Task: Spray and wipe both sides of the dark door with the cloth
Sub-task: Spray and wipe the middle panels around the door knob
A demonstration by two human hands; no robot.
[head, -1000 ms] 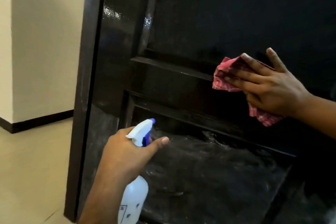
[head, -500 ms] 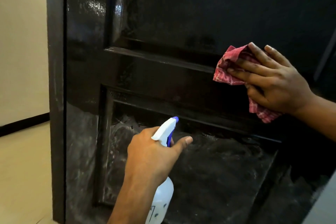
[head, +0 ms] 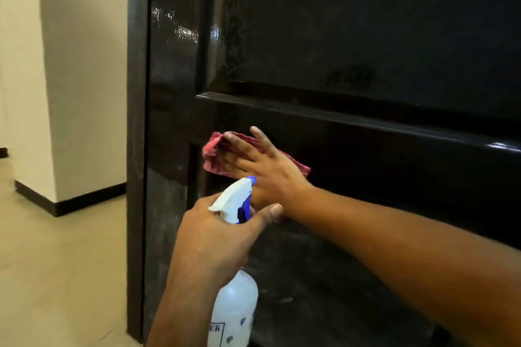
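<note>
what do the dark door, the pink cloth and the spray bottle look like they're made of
Dark panelled door: likely wood under glossy dark paint or varnish; moulded panels, sharp highlights, duller haze lower down.
Pinkish-red cloth: soft woven fabric, matte; it creases and bunches.
White spray bottle: translucent plastic body, opaque white head, blue trigger; smooth, moulded look.

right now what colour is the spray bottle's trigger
The trigger is blue, seen best in the head view.

To your left you have a cream wall (head: pixel 84 65) with a projecting corner, evenly lit. A dark skirting board (head: pixel 84 201) runs along its base. The floor (head: pixel 56 276) is pale beige and smooth.
</note>
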